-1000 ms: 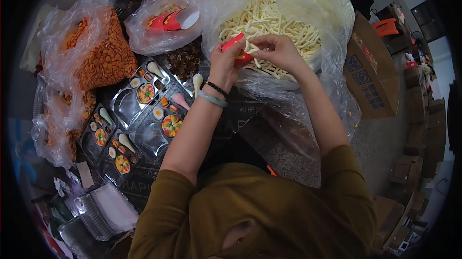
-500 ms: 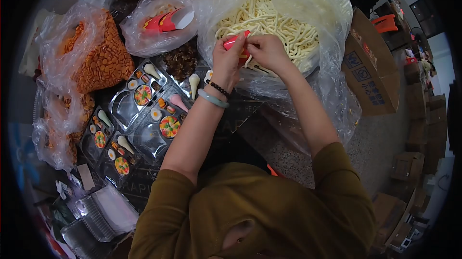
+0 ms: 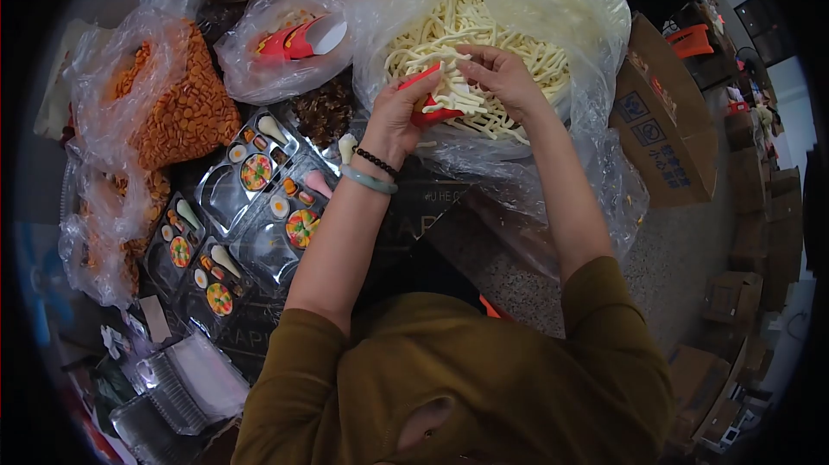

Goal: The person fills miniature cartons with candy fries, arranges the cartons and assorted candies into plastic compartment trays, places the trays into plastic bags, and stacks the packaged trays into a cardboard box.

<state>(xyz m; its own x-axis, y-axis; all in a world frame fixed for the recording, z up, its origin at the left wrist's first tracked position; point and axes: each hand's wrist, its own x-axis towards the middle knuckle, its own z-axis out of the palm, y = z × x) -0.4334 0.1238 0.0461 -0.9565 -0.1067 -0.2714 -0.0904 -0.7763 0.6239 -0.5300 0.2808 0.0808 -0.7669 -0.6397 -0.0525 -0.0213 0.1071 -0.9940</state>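
Observation:
My left hand [image 3: 395,122] is closed around a small red french-fry carton [image 3: 439,116], tilted over the big plastic bag. Pale yellow toy fries [image 3: 456,90] stick up at the carton's mouth. Fingers of my right hand [image 3: 508,83] curl at the upper ends of these fries, gripping some of them. Behind both hands, a large heap of the same fries [image 3: 540,68] lies in the open clear bag [image 3: 596,7].
Clear trays [image 3: 246,236] with miniature foods lie left of my left arm. Bags of orange pieces [image 3: 186,111] stand farther left. Another bag holds red cartons [image 3: 298,40]. A cardboard box [image 3: 665,132] stands right. Stacked plastic lids [image 3: 173,387] lie lower left.
The carton, pinched between both hands before, is now opened and held in my left hand. Fries have come up into it with my right hand, which has shifted slightly right.

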